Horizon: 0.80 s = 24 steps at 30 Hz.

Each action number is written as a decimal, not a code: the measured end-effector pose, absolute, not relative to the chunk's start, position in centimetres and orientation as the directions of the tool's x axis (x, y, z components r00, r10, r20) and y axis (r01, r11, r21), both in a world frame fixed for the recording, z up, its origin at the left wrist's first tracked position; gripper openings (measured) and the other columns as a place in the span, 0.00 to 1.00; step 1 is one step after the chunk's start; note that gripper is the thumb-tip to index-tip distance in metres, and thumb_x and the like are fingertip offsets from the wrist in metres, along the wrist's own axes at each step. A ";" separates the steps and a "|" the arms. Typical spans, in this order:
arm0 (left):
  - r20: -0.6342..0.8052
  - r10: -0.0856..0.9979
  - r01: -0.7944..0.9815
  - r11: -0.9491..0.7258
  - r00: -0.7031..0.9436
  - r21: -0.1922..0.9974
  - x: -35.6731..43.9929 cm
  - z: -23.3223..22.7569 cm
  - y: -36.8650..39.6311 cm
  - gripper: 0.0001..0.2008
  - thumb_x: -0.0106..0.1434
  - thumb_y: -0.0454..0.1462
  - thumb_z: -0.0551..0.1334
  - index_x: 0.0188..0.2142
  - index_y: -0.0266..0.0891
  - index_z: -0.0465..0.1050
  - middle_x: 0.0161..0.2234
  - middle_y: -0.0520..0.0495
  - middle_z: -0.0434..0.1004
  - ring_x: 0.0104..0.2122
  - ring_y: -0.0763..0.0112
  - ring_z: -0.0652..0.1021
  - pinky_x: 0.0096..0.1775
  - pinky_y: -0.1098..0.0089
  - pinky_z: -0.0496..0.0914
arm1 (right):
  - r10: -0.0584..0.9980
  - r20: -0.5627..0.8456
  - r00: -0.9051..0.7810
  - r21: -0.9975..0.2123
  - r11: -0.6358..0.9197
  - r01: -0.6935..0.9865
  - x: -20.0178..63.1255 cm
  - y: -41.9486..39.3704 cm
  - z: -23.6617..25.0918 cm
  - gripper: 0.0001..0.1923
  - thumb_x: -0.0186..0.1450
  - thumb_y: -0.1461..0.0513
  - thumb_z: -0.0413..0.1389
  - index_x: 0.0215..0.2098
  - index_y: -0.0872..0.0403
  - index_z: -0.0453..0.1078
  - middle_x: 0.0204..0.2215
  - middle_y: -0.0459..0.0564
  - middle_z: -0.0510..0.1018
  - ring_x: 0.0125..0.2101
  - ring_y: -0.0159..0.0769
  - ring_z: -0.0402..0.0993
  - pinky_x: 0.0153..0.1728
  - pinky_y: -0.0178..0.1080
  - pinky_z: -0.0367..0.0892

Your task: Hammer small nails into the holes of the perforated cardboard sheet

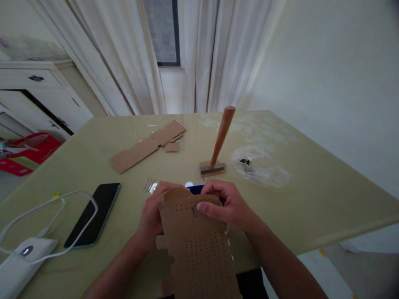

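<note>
**Perforated card held in both hands over the table**

Item 1. Perforated cardboard sheet [199, 249]: brown, punched with rows of small holes, irregular at its lower left edge. We hold it at the near edge of the table [311, 187], tilted up toward us, its top edge near the middle of the view.

Item 2. Our left hand [152, 214]: closed around the sheet's upper left edge, fingers curled behind the card, mostly hidden by it.

Item 3. Our right hand [226, 203]: closed on the sheet's upper right corner, thumb pressed flat on the front face beside a small dark mark near the top row of holes, fingers folded over the top edge.

Item 4. Blue object [195, 189]: just behind the card's top edge, mostly hidden; we cannot tell what it is.

Item 5. Wooden-handled tool [221, 139]: standing on a small block beyond our hands, handle leaning right.

Item 6. Clear plastic bag [262, 166]: crumpled, right of the tool, a small dark piece inside.

Item 7. Flat cardboard pieces [149, 145]: lying at the far left-centre of the table.

Item 8. Thin metal pins [149, 185]: a few, just beyond our left hand.

Item 9. Black phone [93, 214]: face up at left, a white cable [59, 203] looping across it to a white device [18, 261] at the near left corner.
</note>
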<state>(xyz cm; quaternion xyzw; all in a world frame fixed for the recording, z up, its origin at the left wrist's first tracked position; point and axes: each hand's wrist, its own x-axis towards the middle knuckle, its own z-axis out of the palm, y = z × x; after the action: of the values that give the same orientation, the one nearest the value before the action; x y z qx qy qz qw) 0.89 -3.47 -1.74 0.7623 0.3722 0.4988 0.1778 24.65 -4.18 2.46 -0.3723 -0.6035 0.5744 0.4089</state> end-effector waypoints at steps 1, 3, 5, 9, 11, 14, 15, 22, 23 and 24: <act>0.628 0.756 0.372 -0.645 0.184 0.668 0.5 -1.1 -3.0 0.07 0.72 0.43 0.68 0.46 0.46 0.82 0.42 0.44 0.84 0.40 0.61 0.83 0.38 0.63 0.78 | 0.925 0.058 -0.375 -0.998 0.047 -0.037 24.7 -4.2 2.4 0.17 0.63 0.51 0.72 0.34 0.54 0.73 0.24 0.40 0.69 0.22 0.26 0.58 0.21 0.30 0.54; 0.676 0.737 0.343 -0.631 -0.019 0.696 -0.2 -0.1 -2.3 0.07 0.74 0.39 0.66 0.48 0.45 0.82 0.45 0.45 0.85 0.42 0.64 0.83 0.42 0.65 0.77 | 0.937 0.029 -0.348 -0.996 -0.001 -0.085 24.8 -4.2 2.2 0.19 0.63 0.49 0.71 0.35 0.53 0.73 0.23 0.40 0.69 0.21 0.26 0.58 0.21 0.30 0.53; 0.745 0.636 0.366 -0.656 -0.201 0.660 -0.9 0.5 -2.1 0.09 0.78 0.38 0.61 0.49 0.45 0.82 0.44 0.46 0.85 0.43 0.64 0.82 0.44 0.63 0.75 | 0.949 0.019 -0.314 -0.994 -0.014 -0.105 24.8 -4.2 2.2 0.19 0.64 0.48 0.71 0.36 0.53 0.72 0.22 0.40 0.70 0.20 0.26 0.58 0.20 0.30 0.52; 0.912 0.395 0.560 -0.783 0.112 0.270 -1.0 0.3 -3.1 0.12 0.74 0.41 0.66 0.53 0.41 0.82 0.48 0.42 0.86 0.45 0.58 0.81 0.49 0.55 0.71 | 0.954 0.063 -0.292 -0.997 0.050 -0.051 24.5 -4.1 2.2 0.18 0.64 0.50 0.71 0.37 0.53 0.73 0.23 0.42 0.73 0.20 0.26 0.59 0.20 0.30 0.52; 0.878 0.355 0.572 -0.811 0.321 0.119 -0.4 0.0 -3.7 0.13 0.70 0.38 0.72 0.53 0.40 0.83 0.49 0.42 0.86 0.46 0.57 0.80 0.50 0.55 0.71 | 0.945 0.076 -0.319 -0.997 0.070 -0.028 24.5 -4.1 2.2 0.16 0.65 0.52 0.70 0.37 0.54 0.74 0.24 0.41 0.73 0.21 0.26 0.60 0.21 0.31 0.52; 0.853 0.384 0.526 -0.835 0.354 0.158 0.7 -0.4 -4.2 0.12 0.69 0.29 0.71 0.51 0.40 0.83 0.49 0.43 0.86 0.47 0.58 0.79 0.51 0.55 0.72 | 0.935 0.081 -0.344 -0.996 0.089 0.007 24.5 -4.1 2.2 0.14 0.65 0.54 0.70 0.37 0.54 0.75 0.25 0.42 0.73 0.23 0.27 0.61 0.23 0.32 0.54; 0.853 0.394 0.503 -0.844 0.343 0.187 1.0 -0.5 -4.3 0.12 0.70 0.28 0.69 0.50 0.40 0.83 0.49 0.42 0.86 0.48 0.59 0.80 0.51 0.55 0.72 | 0.934 0.086 -0.346 -0.995 0.097 0.014 24.5 -4.1 2.2 0.13 0.65 0.54 0.69 0.37 0.54 0.75 0.25 0.42 0.73 0.24 0.28 0.62 0.23 0.32 0.54; 0.863 0.366 0.443 -0.875 0.347 0.193 1.1 -0.1 -4.5 0.09 0.71 0.27 0.67 0.49 0.37 0.80 0.47 0.41 0.88 0.47 0.59 0.82 0.49 0.56 0.72 | 0.925 0.144 -0.351 -0.985 0.169 0.041 24.3 -4.1 2.3 0.10 0.66 0.57 0.69 0.35 0.54 0.77 0.25 0.42 0.72 0.24 0.28 0.61 0.24 0.31 0.55; 0.865 0.367 0.436 -0.878 0.343 0.200 1.1 0.0 -4.5 0.09 0.71 0.27 0.66 0.48 0.37 0.80 0.46 0.41 0.88 0.47 0.59 0.82 0.49 0.56 0.72 | 0.924 0.149 -0.353 -0.984 0.174 0.043 24.3 -4.1 2.3 0.10 0.66 0.57 0.69 0.35 0.54 0.77 0.24 0.41 0.72 0.24 0.28 0.61 0.24 0.31 0.54; 0.867 0.365 0.429 -0.880 0.340 0.203 1.1 0.1 -4.5 0.08 0.72 0.28 0.66 0.48 0.37 0.80 0.46 0.41 0.88 0.46 0.59 0.82 0.49 0.55 0.71 | 0.922 0.152 -0.357 -0.983 0.178 0.040 24.2 -4.2 2.3 0.10 0.66 0.57 0.69 0.35 0.54 0.76 0.24 0.41 0.71 0.24 0.28 0.60 0.23 0.31 0.54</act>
<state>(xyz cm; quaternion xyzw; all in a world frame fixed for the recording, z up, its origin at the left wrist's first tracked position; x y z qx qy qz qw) 1.09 -4.55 0.06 0.8178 0.2429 0.5208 -0.0305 24.24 -4.19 2.35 -0.3762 -0.6393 0.5193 0.4244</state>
